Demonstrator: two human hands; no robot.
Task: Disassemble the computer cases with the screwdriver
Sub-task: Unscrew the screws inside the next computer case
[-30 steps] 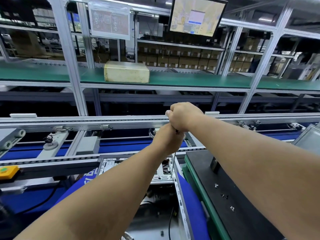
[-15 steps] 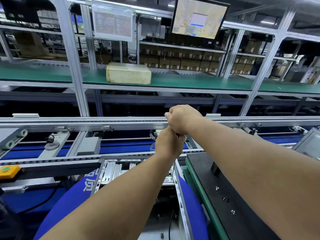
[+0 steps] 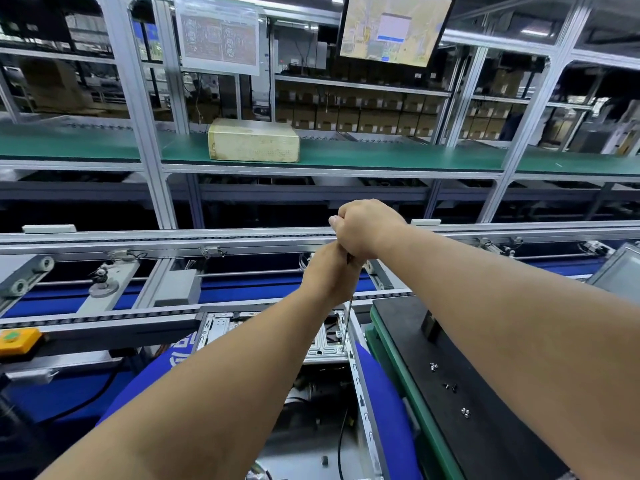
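An open metal computer case [image 3: 360, 389] lies below my forearms on a blue mat. A long screwdriver [image 3: 347, 320] stands nearly upright, its thin shaft running down to the far right corner of the case's inner frame. My right hand [image 3: 363, 226] grips the top of its handle in a fist. Just under it, my left hand [image 3: 329, 271] wraps the lower handle, the two hands stacked and touching. The handle itself is hidden by my fingers.
A black panel [image 3: 457, 393] on a green tray lies right of the case, with several loose screws [image 3: 450, 386] on it. Conveyor rails [image 3: 173, 237] cross behind my hands. A yellowed box [image 3: 254, 140] sits on the green shelf. A yellow button box [image 3: 17, 339] is at left.
Both hands stay stacked on the screwdriver. The view has tilted slightly down, showing more of the case.
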